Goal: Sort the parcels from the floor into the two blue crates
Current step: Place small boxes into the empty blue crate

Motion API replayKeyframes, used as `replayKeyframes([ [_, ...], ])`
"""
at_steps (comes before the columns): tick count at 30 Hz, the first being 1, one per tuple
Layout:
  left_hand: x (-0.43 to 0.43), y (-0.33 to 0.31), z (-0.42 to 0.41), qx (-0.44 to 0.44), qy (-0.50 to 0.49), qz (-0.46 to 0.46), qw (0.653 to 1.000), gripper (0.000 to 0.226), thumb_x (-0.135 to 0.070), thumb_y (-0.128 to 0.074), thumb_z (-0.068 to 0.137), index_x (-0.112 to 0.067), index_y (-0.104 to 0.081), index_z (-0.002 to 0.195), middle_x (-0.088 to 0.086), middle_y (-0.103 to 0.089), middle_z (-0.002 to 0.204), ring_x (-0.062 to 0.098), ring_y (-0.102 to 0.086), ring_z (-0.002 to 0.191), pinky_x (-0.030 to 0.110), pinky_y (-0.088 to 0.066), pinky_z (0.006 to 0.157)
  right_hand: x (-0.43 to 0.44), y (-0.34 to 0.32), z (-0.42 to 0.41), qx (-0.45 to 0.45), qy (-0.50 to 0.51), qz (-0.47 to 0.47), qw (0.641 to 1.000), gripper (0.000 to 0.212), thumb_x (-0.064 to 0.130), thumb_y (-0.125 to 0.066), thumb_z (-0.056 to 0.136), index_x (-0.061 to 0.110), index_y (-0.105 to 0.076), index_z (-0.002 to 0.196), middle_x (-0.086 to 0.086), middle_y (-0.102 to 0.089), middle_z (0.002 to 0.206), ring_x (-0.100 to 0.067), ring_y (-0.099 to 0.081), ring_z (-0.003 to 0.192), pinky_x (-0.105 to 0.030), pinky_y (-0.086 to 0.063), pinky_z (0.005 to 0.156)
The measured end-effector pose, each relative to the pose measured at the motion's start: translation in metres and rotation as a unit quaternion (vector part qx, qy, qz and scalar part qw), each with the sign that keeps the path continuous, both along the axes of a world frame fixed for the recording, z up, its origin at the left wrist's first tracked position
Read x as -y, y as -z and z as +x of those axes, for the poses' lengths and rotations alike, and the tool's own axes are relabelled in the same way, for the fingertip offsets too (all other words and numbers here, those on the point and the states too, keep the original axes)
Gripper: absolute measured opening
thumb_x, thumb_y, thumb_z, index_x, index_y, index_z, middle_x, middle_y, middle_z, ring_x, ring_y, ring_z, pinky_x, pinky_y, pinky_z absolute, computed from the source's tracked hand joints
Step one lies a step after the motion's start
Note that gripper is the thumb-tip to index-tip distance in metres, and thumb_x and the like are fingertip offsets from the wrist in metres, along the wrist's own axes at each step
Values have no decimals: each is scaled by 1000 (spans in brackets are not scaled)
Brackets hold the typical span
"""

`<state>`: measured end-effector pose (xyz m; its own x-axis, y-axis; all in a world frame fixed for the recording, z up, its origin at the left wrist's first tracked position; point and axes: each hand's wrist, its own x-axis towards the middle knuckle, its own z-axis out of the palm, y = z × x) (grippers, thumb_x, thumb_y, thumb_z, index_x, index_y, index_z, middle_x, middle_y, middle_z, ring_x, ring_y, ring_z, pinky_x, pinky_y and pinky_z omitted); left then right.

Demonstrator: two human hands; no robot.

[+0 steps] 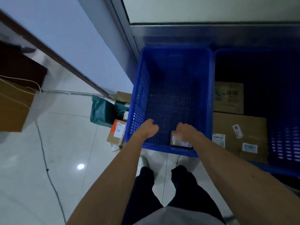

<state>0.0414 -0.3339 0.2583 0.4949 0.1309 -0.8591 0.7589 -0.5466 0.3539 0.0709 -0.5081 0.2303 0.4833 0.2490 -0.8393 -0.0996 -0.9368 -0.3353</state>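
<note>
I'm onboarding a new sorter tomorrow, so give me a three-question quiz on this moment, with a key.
1. True or false: the right blue crate already holds two cardboard boxes.
2. The small parcel gripped by the right hand is at which part of the left blue crate? A. far left corner B. near right corner C. middle
3. Fill in: the green bagged parcel lies on the floor to the ___ of the left blue crate.

Key: 1 true; 2 B; 3 left.
</note>
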Motion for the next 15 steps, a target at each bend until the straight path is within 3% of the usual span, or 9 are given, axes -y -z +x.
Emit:
replayKeyframes([
  [3, -18, -22, -12, 28, 1, 11, 1000, 66, -19, -46, 98, -10, -21, 159, 14, -37, 156, 31, -52, 125, 41, -44, 92, -23, -26, 11, 38, -49, -6, 998, 32, 36, -43, 101, 17, -46, 75, -4, -49, 76, -20, -46, 65, -32, -39, 57],
  [6, -45, -39, -26, 59, 2, 17, 998, 55, -19, -45, 99, -11, -33, 152, 13, -39, 154, 32, -56, 115, 38, -42, 81, -56, -45, 14, 71, -77, -4, 994, 37, 40, -41, 101, 20, -41, 70, -2, -50, 76, -21, -51, 70, -30, -39, 57],
  [8, -68, -45, -37, 67, -2, 14, 998, 20, -18, -46, 96, -22, -51, 115, 14, -53, 131, 29, -55, 95, 35, -37, 74, -80, -53, 9, 82, -86, -2, 993, 36, 40, -41, 100, 20, -42, 71, -3, -52, 78, -23, -54, 73, -31, -41, 60],
  [9, -82, -43, -43, 75, -15, 14, 997, 11, -17, -47, 94, -27, -45, 97, 12, -54, 115, 25, -51, 86, 36, -34, 71, -94, -57, 5, 88, -90, -2, 992, 35, 40, -42, 100, 19, -44, 71, -3, -53, 79, -23, -54, 73, -31, -42, 61],
  [10, -96, -43, -48, 78, -24, 17, 996, 13, -17, -49, 93, -27, -41, 92, 12, -53, 106, 23, -48, 82, 36, -34, 69, -109, -59, 0, 94, -93, -4, 991, 35, 39, -42, 100, 17, -46, 73, -4, -55, 80, -22, -54, 72, -32, -43, 62],
  [12, -122, -50, -61, 97, -39, 18, 994, 12, -17, -51, 92, -19, -44, 101, 10, -55, 102, 23, -50, 85, 35, -37, 72, -139, -61, -13, 105, -97, -11, 990, 35, 37, -43, 100, 15, -49, 74, -5, -56, 80, -23, -53, 70, -33, -43, 62],
  [15, -170, -50, -86, 113, -32, 12, 993, 23, -16, -51, 95, -11, -52, 117, 9, -57, 115, 26, -54, 104, 30, -41, 83, -186, -57, -42, 108, -105, -24, 988, 36, 37, -43, 100, 16, -47, 72, -4, -54, 77, -21, -51, 66, -32, -37, 55],
])
